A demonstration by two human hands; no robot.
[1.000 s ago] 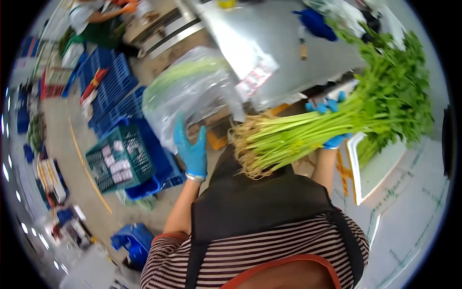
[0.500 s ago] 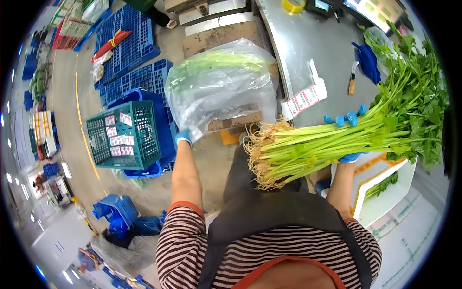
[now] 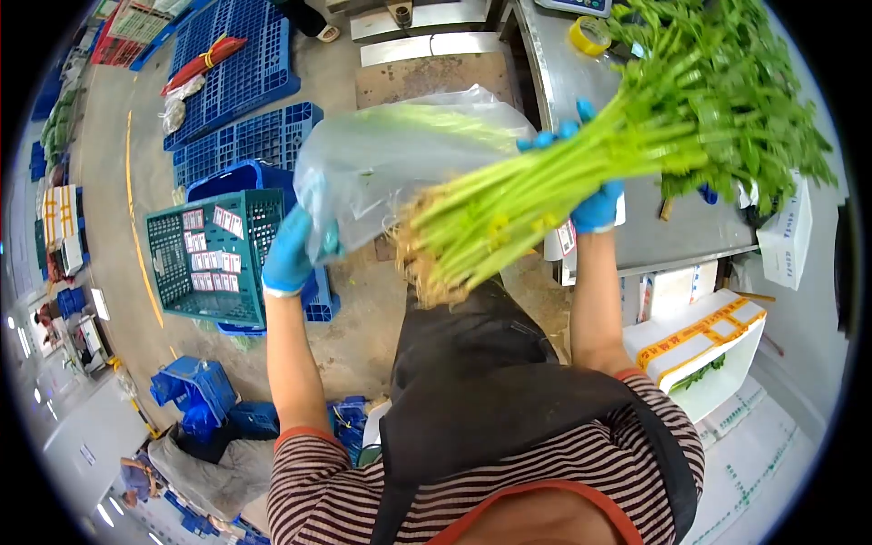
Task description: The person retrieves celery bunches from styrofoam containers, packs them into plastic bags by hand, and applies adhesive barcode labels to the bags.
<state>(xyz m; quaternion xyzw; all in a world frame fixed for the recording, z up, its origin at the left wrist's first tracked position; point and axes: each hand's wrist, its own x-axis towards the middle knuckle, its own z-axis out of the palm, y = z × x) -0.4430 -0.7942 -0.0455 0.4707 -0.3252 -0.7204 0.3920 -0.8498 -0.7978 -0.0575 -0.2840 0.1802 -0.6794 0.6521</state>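
My right hand [image 3: 595, 209], in a blue glove, is wrapped round a thick bunch of celery [image 3: 536, 200]. Its tangled pale roots point left toward me, and its leafy tops spread over the metal table. My left hand [image 3: 291, 256], gloved too, grips the edge of a clear plastic bag [image 3: 341, 163], with some film over the fingers. More pale green stalks [image 3: 445, 123] lie inside the bag. The root end of the bunch is right beside the bag's near side, overlapping it in view; whether any root is inside I cannot tell.
A green crate [image 3: 163, 263] with printed labels sits on a blue crate at left, near blue pallets [image 3: 227, 68]. At right are the metal table [image 3: 563, 73], a yellow tape roll [image 3: 589, 36] and an open foam box [image 3: 727, 368] holding greens.
The celery has swung left and up, bringing its roots to the bag. My left hand has moved left and nearer, raising the bag's edge. The camera view has shifted.
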